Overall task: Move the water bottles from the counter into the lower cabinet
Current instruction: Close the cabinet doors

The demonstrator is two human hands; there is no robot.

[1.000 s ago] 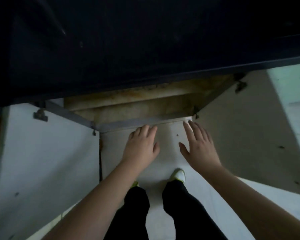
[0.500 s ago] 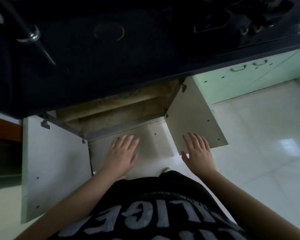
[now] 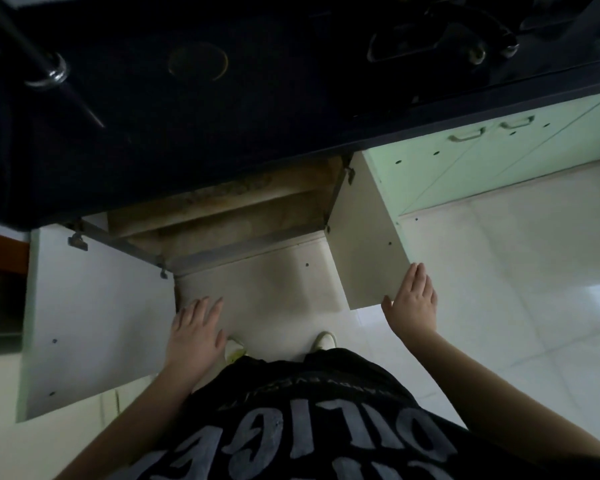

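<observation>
A dark table [image 3: 222, 140] runs across the top of the view. Below it, pale green cupboard fronts [image 3: 482, 161] with small handles [image 3: 465, 136] stand to the right. A glossy white tiled floor [image 3: 516, 271] spreads beneath them, catching a patch of light. Left of the table, a brown wooden edge [image 3: 0, 251] shows.

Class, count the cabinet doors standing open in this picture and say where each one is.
2. The left door swings out beside the left hand; the right door stands by the right hand. None seem hidden.
</observation>
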